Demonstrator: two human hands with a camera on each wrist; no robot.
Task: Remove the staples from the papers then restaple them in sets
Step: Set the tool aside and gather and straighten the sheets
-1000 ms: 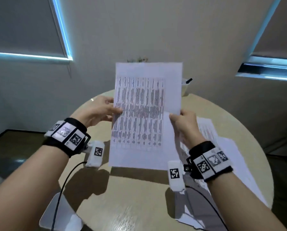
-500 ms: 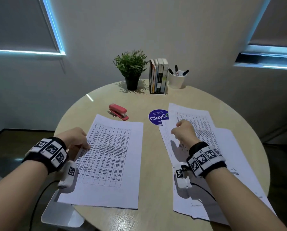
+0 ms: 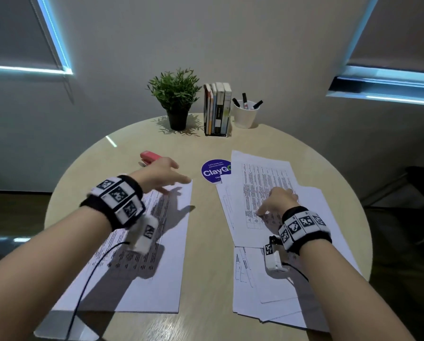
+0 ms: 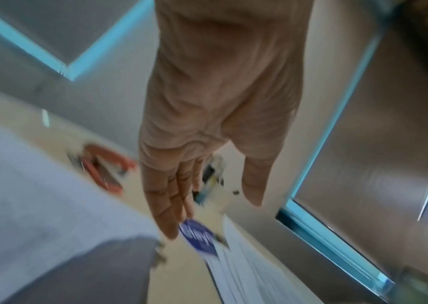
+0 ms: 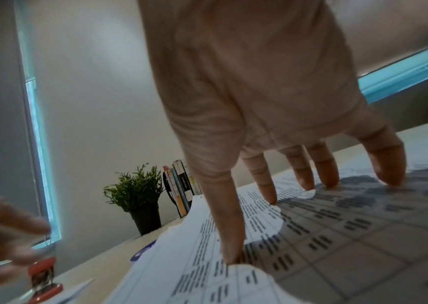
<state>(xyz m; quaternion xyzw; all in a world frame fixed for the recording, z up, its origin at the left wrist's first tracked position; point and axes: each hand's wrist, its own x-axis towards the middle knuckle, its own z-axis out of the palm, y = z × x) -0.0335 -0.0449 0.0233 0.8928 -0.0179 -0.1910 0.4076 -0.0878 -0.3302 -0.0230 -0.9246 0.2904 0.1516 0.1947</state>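
Note:
A printed set of papers (image 3: pixel 154 244) lies flat on the left of the round table (image 3: pixel 206 143). My left hand (image 3: pixel 166 173) hovers above its far edge, fingers straight and empty, beside the red stapler (image 3: pixel 149 156) (image 4: pixel 103 170). A loose spread of printed sheets (image 3: pixel 267 183) (image 5: pixel 311 236) lies on the right. My right hand (image 3: pixel 275 200) (image 5: pixel 298 185) rests on the top sheet with spread fingertips and thumb touching the paper. Nothing is held in either hand.
At the table's back stand a potted plant (image 3: pixel 175 99), a row of books (image 3: pixel 218 108) and a white cup of markers (image 3: pixel 245 112). A round blue ClayGo sticker (image 3: pixel 214 171) lies between the two paper piles. A white chair part shows below the table's near left edge.
The set held upright in both hands was laid flat on the left. My left hand then let go and moved forward toward the stapler; the right hand opened onto the right pile.

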